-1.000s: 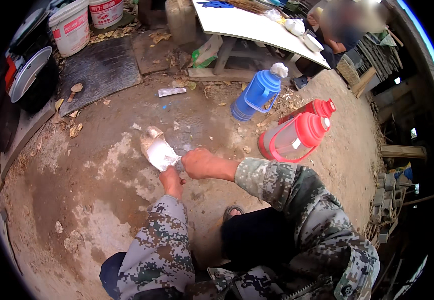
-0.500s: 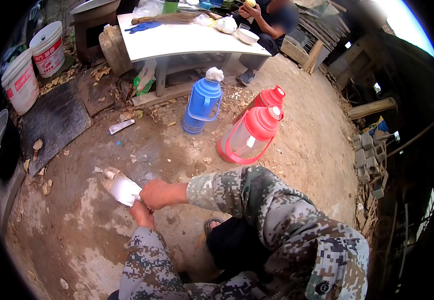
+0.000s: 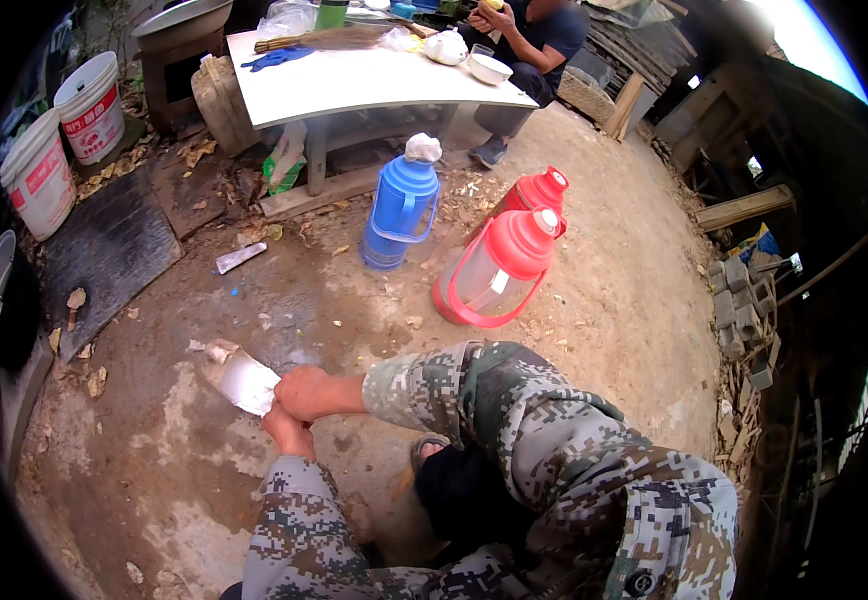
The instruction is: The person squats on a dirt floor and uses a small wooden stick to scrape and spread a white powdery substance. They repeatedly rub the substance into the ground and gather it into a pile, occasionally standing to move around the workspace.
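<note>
A white pouch-like thing (image 3: 248, 384), with a pale brownish, see-through-looking far end, hangs low over the ground at left of centre. Both my hands are closed at its near end, close against each other. My right hand (image 3: 306, 392) is a fist on the upper side, and my left hand (image 3: 287, 432) grips just below it. The fingers hide that end, so its exact kind cannot be made out. Farther off stand a blue thermos flask (image 3: 401, 212) with a white wad on its mouth and two red thermos flasks, the nearer one (image 3: 502, 265) partly covering the other (image 3: 538, 188).
A white-topped table (image 3: 354, 85) holds a blue glove (image 3: 276, 59), a straw broom (image 3: 329, 38) and a white bowl (image 3: 490, 69). A person (image 3: 524, 45) sits behind it. Two white buckets (image 3: 91, 110) stand at left, near a dark board (image 3: 109, 250). Concrete blocks (image 3: 744, 305) lie at right.
My hands and the white pouch have shifted only slightly, with the grip kept. The view has moved a little. The thermos flasks stay where they were.
</note>
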Tool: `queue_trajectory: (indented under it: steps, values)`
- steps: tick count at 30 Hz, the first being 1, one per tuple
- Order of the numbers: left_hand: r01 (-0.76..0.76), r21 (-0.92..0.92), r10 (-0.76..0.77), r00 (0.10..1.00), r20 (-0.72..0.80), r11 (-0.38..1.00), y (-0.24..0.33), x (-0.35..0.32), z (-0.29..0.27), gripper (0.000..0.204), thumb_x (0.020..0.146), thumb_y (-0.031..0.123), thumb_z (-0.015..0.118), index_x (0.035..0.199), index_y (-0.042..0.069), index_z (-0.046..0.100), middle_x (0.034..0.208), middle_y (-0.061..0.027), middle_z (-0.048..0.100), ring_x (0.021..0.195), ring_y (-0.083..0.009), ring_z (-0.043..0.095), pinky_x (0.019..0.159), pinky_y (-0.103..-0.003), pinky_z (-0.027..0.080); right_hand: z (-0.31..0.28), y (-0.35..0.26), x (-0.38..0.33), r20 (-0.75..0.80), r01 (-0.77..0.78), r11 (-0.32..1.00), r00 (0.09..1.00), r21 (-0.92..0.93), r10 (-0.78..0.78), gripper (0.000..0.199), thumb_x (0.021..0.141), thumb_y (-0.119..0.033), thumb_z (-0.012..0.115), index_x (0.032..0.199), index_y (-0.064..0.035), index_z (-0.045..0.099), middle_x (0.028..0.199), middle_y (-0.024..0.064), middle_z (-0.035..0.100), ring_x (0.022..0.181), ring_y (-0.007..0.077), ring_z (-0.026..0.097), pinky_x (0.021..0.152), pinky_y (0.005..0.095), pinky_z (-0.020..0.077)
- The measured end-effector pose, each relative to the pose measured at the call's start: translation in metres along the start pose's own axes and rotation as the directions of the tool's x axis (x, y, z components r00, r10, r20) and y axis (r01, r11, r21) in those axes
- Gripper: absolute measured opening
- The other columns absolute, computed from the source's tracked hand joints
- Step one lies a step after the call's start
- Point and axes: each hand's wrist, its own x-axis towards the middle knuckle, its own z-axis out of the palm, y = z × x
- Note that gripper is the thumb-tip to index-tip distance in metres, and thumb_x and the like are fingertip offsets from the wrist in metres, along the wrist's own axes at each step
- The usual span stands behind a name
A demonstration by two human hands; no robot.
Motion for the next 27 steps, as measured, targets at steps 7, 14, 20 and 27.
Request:
queue_trajectory:
  steps: [7, 14, 20, 27]
  values:
    - [0.048, 0.088, -0.042, 0.996, -0.074, 0.995, 0.007, -0.017, 0.011, 0.013, 0.091, 0.022, 0.061, 0.097, 0.011, 0.064, 0.075, -0.0037, 0.063, 0.052, -0.0145, 0.052, 0.041, -0.031, 0.033, 0.008, 0.009, 0.008, -0.106, -0.062, 0.997, 0.992, 0.038, 0.066, 0.034, 0.073, -0.017, 0.075, 0.103, -0.0017, 0.075, 0.108, 0.0227, 0.072, 0.104, 0.0373, 0.069, 0.089, 0.0458, 0.0556]
    - [0.048, 0.057, -0.044, 0.996, -0.071, 0.997, -0.007, 0.017, -0.008, 0.013, 0.09, 0.023, 0.064, 0.092, 0.011, 0.063, 0.072, -0.003, 0.062, 0.048, -0.0151, 0.05, 0.041, -0.031, 0.034, -0.009, -0.003, -0.011, -0.048, -0.011, 1.0, 0.999, -0.022, 0.01, 0.034, 0.071, -0.024, 0.081, 0.097, -0.0023, 0.076, 0.099, 0.0213, 0.073, 0.099, 0.0363, 0.07, 0.084, 0.0444, 0.0568]
    - [0.034, -0.084, -0.042, 0.995, -0.094, 0.996, -0.014, 0.026, -0.008, 0.012, 0.089, 0.022, 0.066, 0.093, 0.011, 0.064, 0.072, -0.0023, 0.062, 0.051, -0.0145, 0.054, 0.042, -0.031, 0.036, -0.012, -0.002, -0.023, -0.02, 0.041, 0.997, 0.999, -0.065, -0.042, 0.038, 0.075, -0.032, 0.081, 0.097, -0.0017, 0.075, 0.099, 0.0197, 0.074, 0.099, 0.0363, 0.07, 0.085, 0.0444, 0.0564]
    - [0.014, -0.013, -0.015, 0.995, -0.098, 1.0, -0.013, 0.032, -0.014, 0.014, 0.088, 0.021, 0.069, 0.094, 0.01, 0.064, 0.072, -0.0019, 0.062, 0.051, -0.0141, 0.054, 0.042, -0.031, 0.036, -0.02, -0.007, -0.027, -0.01, 0.016, 0.999, 1.0, -0.034, -0.016, 0.038, 0.075, -0.032, 0.08, 0.097, -0.0023, 0.075, 0.098, 0.02, 0.074, 0.097, 0.0359, 0.071, 0.084, 0.0444, 0.0565]
